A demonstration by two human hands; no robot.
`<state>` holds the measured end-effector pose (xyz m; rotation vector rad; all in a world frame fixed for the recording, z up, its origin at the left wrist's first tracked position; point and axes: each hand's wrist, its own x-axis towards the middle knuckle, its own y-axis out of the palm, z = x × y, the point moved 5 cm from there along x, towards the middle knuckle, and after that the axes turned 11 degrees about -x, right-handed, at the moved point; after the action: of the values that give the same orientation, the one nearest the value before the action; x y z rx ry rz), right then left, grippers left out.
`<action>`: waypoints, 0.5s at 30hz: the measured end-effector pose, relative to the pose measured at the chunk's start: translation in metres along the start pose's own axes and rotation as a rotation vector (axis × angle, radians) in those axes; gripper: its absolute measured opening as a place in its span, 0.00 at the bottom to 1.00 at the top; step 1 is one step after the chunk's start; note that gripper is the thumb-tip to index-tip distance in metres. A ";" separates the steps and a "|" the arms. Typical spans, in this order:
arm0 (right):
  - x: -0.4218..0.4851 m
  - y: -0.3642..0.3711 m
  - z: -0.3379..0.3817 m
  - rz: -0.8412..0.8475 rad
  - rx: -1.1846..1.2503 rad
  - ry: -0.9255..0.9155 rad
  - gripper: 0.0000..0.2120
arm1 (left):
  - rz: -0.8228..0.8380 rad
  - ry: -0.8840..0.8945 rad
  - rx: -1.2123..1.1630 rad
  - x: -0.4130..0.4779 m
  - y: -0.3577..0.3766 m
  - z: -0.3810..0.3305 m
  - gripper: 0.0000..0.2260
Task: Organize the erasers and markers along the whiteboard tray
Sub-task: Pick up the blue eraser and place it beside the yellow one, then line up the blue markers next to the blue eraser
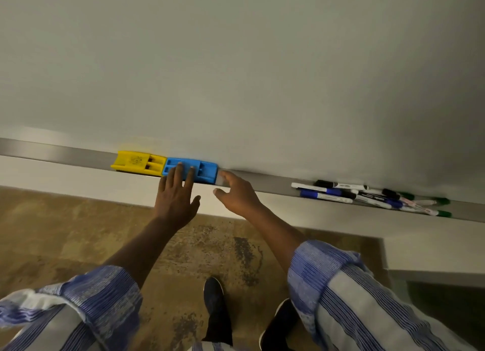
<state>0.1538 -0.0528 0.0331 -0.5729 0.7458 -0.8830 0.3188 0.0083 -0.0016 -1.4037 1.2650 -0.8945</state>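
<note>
A yellow eraser (137,163) and a blue eraser (206,170) lie end to end on the grey whiteboard tray (65,152). My left hand (175,197) rests flat with straight fingers on top of the blue eraser. Just right of that eraser, my right hand (235,191) touches the tray with its fingertips near the eraser's right end, thumb apart, holding nothing. Further right on the tray lies a loose pile of several markers (367,195) with black, blue and green caps, crossing each other at angles.
The white board (236,75) fills the view above the tray. Below the tray runs a pale wall band, then a mottled brown floor (78,232) with my dark shoes (217,311). A white ledge (433,253) juts out at lower right.
</note>
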 end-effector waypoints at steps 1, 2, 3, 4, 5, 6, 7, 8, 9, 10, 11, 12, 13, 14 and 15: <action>-0.005 -0.009 -0.006 -0.046 -0.021 -0.013 0.25 | -0.011 -0.002 -0.006 0.001 0.001 -0.006 0.39; -0.010 -0.019 -0.015 -0.107 -0.045 -0.022 0.22 | -0.023 0.015 -0.013 0.001 0.003 -0.014 0.40; -0.018 -0.031 -0.024 -0.175 -0.081 -0.033 0.19 | -0.032 0.050 -0.019 0.001 0.005 -0.025 0.39; -0.026 -0.042 -0.035 -0.247 -0.129 -0.045 0.17 | -0.039 0.096 -0.026 0.001 0.008 -0.038 0.39; -0.035 -0.053 -0.048 -0.315 -0.181 -0.052 0.15 | -0.042 0.145 -0.034 0.000 0.012 -0.052 0.39; -0.044 -0.064 -0.061 -0.380 -0.232 -0.051 0.13 | -0.039 0.189 -0.041 -0.001 0.017 -0.066 0.38; -0.054 -0.075 -0.075 -0.442 -0.280 -0.046 0.11 | -0.025 0.226 -0.047 -0.002 0.023 -0.081 0.38; -0.063 -0.085 -0.089 -0.501 -0.328 -0.040 0.10 | 0.001 0.258 -0.050 -0.003 0.029 -0.095 0.38; -0.071 -0.094 -0.103 -0.547 -0.377 -0.033 0.10 | 0.034 0.284 -0.051 -0.004 0.036 -0.109 0.38; -0.077 -0.101 -0.117 -0.568 -0.431 -0.016 0.10 | 0.068 0.306 -0.050 -0.006 0.043 -0.121 0.38; -0.081 -0.107 -0.131 -0.557 -0.490 0.015 0.10 | 0.101 0.321 -0.046 -0.007 0.050 -0.132 0.39; -0.084 -0.111 -0.145 -0.525 -0.549 0.053 0.11 | 0.135 0.328 -0.034 -0.009 0.056 -0.141 0.39; -0.086 -0.114 -0.158 -0.489 -0.599 0.084 0.13 | 0.163 0.326 -0.016 -0.010 0.061 -0.149 0.40; -0.087 -0.116 -0.170 -0.461 -0.640 0.104 0.15 | 0.178 0.317 -0.001 -0.011 0.064 -0.154 0.41; -0.088 -0.117 -0.180 -0.441 -0.674 0.111 0.15 | 0.181 0.304 0.011 -0.011 0.067 -0.157 0.41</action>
<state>-0.0780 -0.0646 0.0357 -1.3307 1.0464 -1.0696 0.1507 -0.0078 -0.0300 -1.1511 1.5856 -1.0127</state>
